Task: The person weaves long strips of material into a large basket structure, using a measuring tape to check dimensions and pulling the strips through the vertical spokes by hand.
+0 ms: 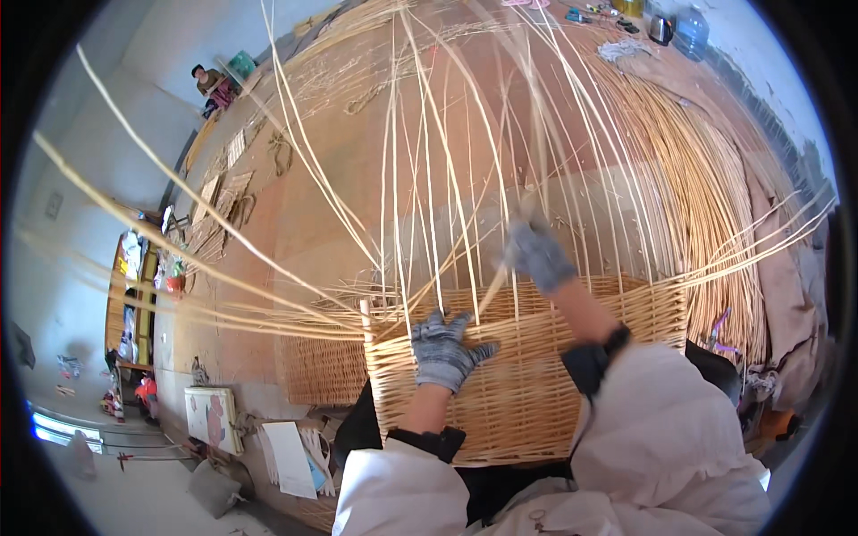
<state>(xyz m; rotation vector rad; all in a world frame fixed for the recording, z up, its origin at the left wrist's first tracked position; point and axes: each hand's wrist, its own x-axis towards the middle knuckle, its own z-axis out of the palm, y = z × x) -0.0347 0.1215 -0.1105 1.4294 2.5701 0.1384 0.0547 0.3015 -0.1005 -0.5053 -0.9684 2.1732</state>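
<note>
Up front, right before the person's body, stood the half-woven wicker basket [500, 402], pale upright stakes [435, 179] fanning above its rim. The gloved left hand [447, 355] lay across the top of the near wall, fingers spread apart, thumb out to the right! And the gloved right hand [539, 255], a blur above the weave among the stakes: its grip, impossible to tell. Off right, long peeled rods [715, 214] covered the floor.
</note>
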